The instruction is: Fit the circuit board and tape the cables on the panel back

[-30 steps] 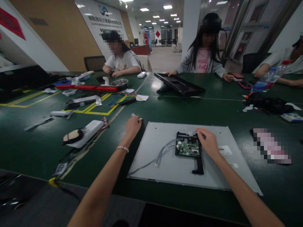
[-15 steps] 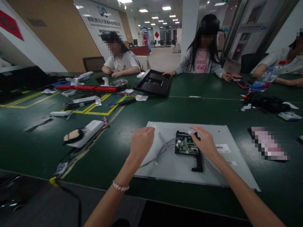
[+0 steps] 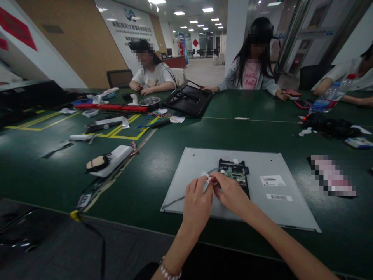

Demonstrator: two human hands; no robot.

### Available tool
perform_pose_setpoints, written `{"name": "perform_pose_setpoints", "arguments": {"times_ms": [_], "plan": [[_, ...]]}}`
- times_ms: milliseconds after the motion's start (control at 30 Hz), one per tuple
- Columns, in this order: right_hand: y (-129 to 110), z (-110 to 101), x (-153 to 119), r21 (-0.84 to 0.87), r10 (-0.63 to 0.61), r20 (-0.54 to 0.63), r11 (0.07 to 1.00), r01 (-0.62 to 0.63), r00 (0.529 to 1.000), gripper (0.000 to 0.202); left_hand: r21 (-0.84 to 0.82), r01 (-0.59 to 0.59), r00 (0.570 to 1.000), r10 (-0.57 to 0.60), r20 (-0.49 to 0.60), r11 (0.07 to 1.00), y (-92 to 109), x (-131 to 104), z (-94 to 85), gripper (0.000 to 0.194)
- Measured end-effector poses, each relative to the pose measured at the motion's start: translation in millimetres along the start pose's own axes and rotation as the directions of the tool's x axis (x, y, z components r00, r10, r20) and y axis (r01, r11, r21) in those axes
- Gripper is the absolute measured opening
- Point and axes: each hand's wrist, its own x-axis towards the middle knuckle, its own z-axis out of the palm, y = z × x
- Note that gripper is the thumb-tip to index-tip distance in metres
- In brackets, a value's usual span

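Before me a flat grey metal panel (image 3: 186, 167) lies on the green table. A black plastic bracket (image 3: 232, 162) with a green circuit board (image 3: 237, 177) sits on it. From the board's left side a grey cable (image 3: 175, 200) runs to the panel's left edge. My left hand (image 3: 198, 196) and my right hand (image 3: 230, 192) meet over the cable, just left of the board. Both have their fingertips pinched together at a small white piece (image 3: 206, 175), perhaps tape. The fingers cover part of the cable and bracket.
A pink, blurred-out object (image 3: 332, 175) lies right of the panel. To the left are a white device (image 3: 116, 155) with a strap and several tools. Across the table, people sit; one touches a black frame (image 3: 189, 99). A water bottle (image 3: 330, 97) stands far right.
My left hand has come right and down, and my right hand has moved left and down off the bracket's top. They were apart and now meet at the cable with fingers pinched.
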Motion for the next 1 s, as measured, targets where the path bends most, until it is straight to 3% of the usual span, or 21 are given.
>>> {"name": "perform_pose_setpoints", "arguments": {"times_ms": [100,267,500,733,900,1000], "plan": [[1,1,2,0.006,0.015,-0.034,1.0,-0.015,0.999,0.034,-0.064,0.032,0.999,-0.033,-0.025,0.997,-1,-5,4.0,0.027],[2,-1,3,-0.005,0.011,-0.119,1.0,-0.012,0.993,0.023,-0.272,0.203,0.971,-0.228,-0.065,0.941,-20,-9,10.5,0.033],[3,13,-3,0.001,-0.018,-0.069,1.0,0.018,0.997,0.021,-0.36,0.341,0.93,-0.366,-0.002,0.868,-45,-24,19.0,0.027],[6,25,-9,-0.175,-0.049,0.018,0.983,0.051,0.999,0.021,-0.356,0.231,0.971,-0.239,0.02,0.906,-40,-28,24.7,0.034],[3,25,-10,-0.236,-0.108,0.045,0.965,0.116,0.993,0.026,-0.307,0.125,0.99,-0.097,0.105,0.944,-36,-26,28.9,0.044],[2,25,-9,-0.275,-0.128,0.059,0.951,0.14,0.99,0.026,-0.275,0.114,0.984,-0.071,0.162,0.955,-36,-26,32.3,0.043]]}}
